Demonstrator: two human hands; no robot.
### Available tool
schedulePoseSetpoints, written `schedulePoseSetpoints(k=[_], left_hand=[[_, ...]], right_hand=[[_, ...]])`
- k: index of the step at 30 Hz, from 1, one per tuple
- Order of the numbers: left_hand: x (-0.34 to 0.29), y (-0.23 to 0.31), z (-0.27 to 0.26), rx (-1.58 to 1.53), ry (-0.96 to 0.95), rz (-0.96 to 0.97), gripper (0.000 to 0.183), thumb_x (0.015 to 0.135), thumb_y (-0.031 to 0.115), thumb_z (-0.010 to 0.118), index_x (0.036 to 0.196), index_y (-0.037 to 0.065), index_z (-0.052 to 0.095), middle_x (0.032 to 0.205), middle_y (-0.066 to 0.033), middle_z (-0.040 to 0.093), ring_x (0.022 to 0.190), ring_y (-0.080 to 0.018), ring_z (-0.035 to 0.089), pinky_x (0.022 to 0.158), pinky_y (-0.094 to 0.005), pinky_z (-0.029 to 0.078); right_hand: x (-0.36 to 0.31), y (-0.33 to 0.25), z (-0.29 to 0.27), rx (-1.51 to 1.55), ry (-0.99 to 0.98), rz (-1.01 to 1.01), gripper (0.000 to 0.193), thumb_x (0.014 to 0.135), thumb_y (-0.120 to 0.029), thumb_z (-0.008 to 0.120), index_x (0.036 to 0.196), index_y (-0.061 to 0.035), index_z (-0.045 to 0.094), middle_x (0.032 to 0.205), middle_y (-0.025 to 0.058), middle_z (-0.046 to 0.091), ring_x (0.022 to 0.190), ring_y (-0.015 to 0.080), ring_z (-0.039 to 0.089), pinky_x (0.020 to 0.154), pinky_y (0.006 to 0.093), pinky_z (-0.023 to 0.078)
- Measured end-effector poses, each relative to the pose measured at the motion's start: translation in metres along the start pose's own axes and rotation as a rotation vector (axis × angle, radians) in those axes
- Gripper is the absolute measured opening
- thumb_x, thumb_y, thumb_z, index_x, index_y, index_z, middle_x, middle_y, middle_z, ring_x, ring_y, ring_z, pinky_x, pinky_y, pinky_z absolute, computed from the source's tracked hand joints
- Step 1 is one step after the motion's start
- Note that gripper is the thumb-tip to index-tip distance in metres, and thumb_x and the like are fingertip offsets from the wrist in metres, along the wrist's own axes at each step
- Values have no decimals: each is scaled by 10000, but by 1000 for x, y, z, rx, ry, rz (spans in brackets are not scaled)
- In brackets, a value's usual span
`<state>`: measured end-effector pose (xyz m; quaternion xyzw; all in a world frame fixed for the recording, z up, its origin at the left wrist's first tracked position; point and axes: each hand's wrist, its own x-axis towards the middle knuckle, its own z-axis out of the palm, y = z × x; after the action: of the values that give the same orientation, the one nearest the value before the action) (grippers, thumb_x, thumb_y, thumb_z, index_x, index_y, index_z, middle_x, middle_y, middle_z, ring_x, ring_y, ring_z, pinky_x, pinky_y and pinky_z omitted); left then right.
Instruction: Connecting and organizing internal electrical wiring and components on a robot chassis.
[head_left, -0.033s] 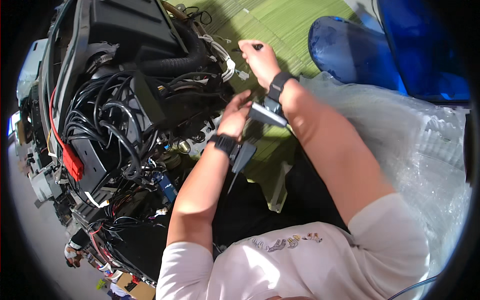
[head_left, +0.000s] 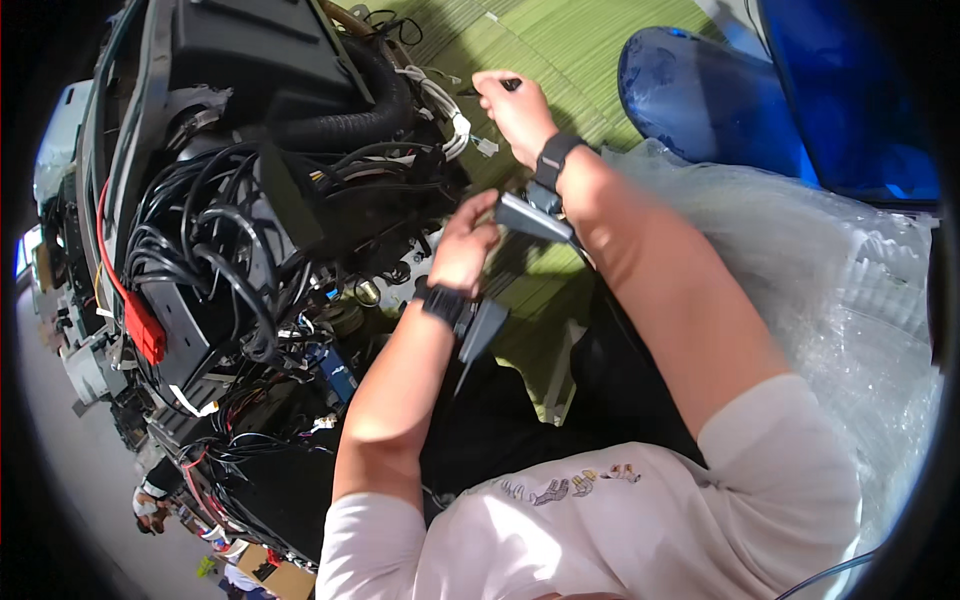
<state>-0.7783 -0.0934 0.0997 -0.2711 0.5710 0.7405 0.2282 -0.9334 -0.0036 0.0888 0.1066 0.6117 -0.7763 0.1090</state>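
My right hand [head_left: 515,118] is closed round a slim black tool [head_left: 511,85], whose thin dark end sticks out to the left; its exact kind does not show. It is held above green striped flooring, just right of a bundle of white cables [head_left: 440,105] with a pale connector. Nearer to me, my left hand [head_left: 464,248] has its fingers loosely apart, with nothing seen in them. Beside that hand lies the right edge of a large black assembly [head_left: 285,195] full of cables and hoses. Each wrist wears a black strap with a grey device on it.
Clear plastic wrap [head_left: 800,270] spreads along my right, below a shiny blue object [head_left: 700,95]. A red connector [head_left: 145,325] hangs on the assembly's left side. Thick black cables [head_left: 165,245] loop over it. Another person [head_left: 150,505] is far off at lower left.
My left hand has drawn slightly down and left, its fingers spreading a little. My right hand has shifted slightly up and left, still holding the black tool.
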Motion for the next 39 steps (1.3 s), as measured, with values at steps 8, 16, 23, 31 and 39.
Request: schedulePoseSetpoints(k=[8,16,23,31,39], left_hand=[[-156,25,-2,-584,84,-4,399,804,55,513,1195,43,435,1258,-135,421,1120,-276,445,885,-370,409],[-133,11,-21,-339,190,56,288,822,114,522,1091,24,474,1129,-154,503,938,-238,542,769,-330,469],[-127,5,-33,-314,227,-35,269,833,83,499,1084,-5,467,1102,-176,518,939,-232,551,785,-328,465],[-131,-8,-38,-318,193,-155,255,840,82,494,1078,-4,461,1101,-172,517,938,-217,556,796,-311,467],[-134,-5,-35,-337,183,-165,254,842,93,498,1074,-4,463,1103,-171,516,939,-215,554,804,-310,462]], right_hand=[[73,61,-14,62,-34,73,115,738,-133,615,770,-24,632,671,8,584,606,81,510,563,233,410],[54,97,-6,81,15,121,211,836,-193,543,897,8,567,709,65,593,619,107,526,596,236,430],[55,104,-8,52,-72,20,267,826,-250,540,891,5,585,695,74,620,635,115,577,591,259,461],[56,117,-4,-153,-20,-52,275,803,-272,553,885,-11,585,669,71,605,647,141,582,603,286,454],[42,97,3,-62,-72,11,234,820,-242,540,813,-9,548,614,53,580,522,118,562,516,268,454]])
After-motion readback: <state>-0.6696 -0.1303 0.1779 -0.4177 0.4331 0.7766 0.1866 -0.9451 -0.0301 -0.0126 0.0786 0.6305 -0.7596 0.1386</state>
